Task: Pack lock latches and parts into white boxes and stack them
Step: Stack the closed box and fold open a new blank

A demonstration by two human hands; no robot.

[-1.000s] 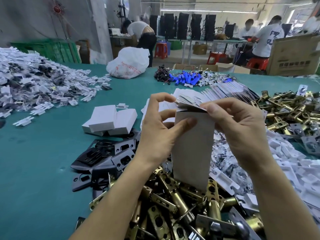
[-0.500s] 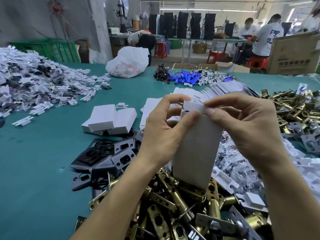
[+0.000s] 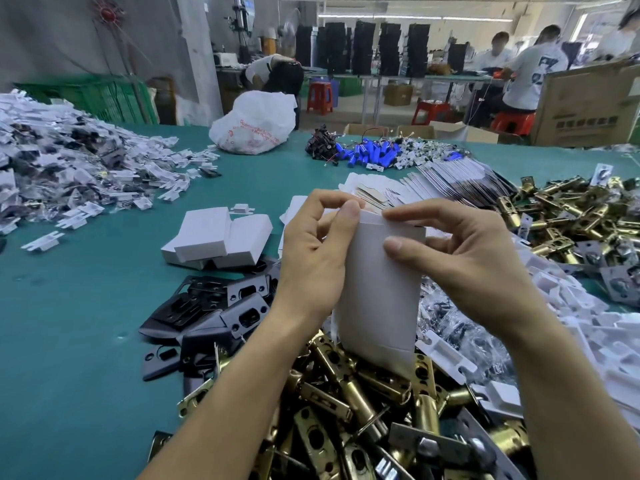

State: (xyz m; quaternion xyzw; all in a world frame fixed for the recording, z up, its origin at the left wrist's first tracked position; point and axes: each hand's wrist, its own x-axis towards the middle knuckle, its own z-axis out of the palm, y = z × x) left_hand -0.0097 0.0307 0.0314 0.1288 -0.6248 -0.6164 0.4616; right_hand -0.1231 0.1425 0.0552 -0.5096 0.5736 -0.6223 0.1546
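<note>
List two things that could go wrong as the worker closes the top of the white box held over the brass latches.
1. Both the left hand and right hand pinch the white box only near its top; the flap might crease or tuck in crooked.
2. The finished boxes lie in an uneven heap beside the black plates, so another one stacked there could slide off.

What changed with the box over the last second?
The top flap of the white box went from open to folded down over the opening. The right hand shifted from the flap's edge to pressing it closed; the left hand kept pinching the top corner. Nothing let go. The box stayed upright over the brass latches; packed boxes unmoved.
</note>
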